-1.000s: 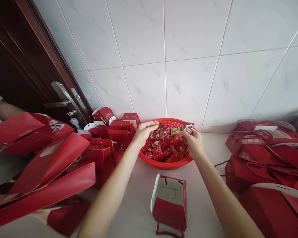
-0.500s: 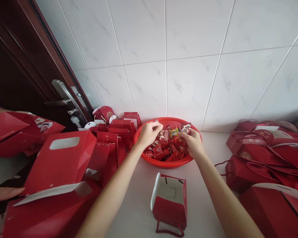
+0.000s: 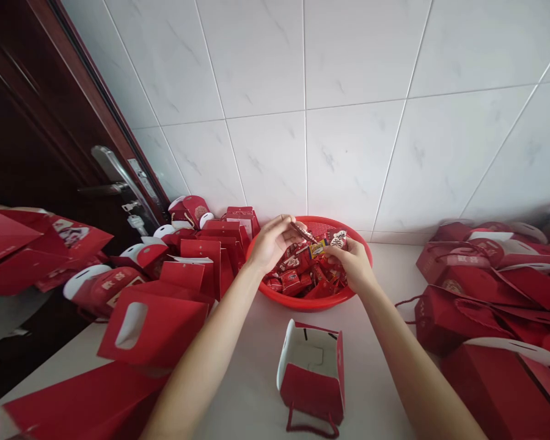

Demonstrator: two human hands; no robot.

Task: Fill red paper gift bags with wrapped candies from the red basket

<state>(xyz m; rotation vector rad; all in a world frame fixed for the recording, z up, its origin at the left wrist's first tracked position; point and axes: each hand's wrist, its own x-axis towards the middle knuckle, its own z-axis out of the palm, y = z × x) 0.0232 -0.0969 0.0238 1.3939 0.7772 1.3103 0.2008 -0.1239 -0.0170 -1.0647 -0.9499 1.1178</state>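
Observation:
A red plastic basket (image 3: 311,304) against the wall holds many small wrapped candies (image 3: 293,282), mostly red. Over its left side, my left hand (image 3: 271,244) is closed on a dark red candy packet (image 3: 304,232), which is tilted almost edge-on. My right hand (image 3: 354,264) pinches wrapped candies at the basket's right side. A yellow-and-blue candy (image 3: 318,249) shows at its fingertips, and a red-and-white packet (image 3: 337,238) stands up beside its fingers. Nearer to me, an open red gift box (image 3: 312,388) with a rope handle shows its pale inside.
Red gift boxes (image 3: 481,311) crowd the table's right side. More boxes (image 3: 156,321) stand on the left, beside a dark door with a metal handle (image 3: 114,168). At the far left edge, another red box (image 3: 9,244) is partly in view. White tiles cover the wall.
My left hand has turned, tilting its packet edge-on. On the left, the large red box has moved down and tipped, uncovering boxes behind it. Another person's hand there has gone from view.

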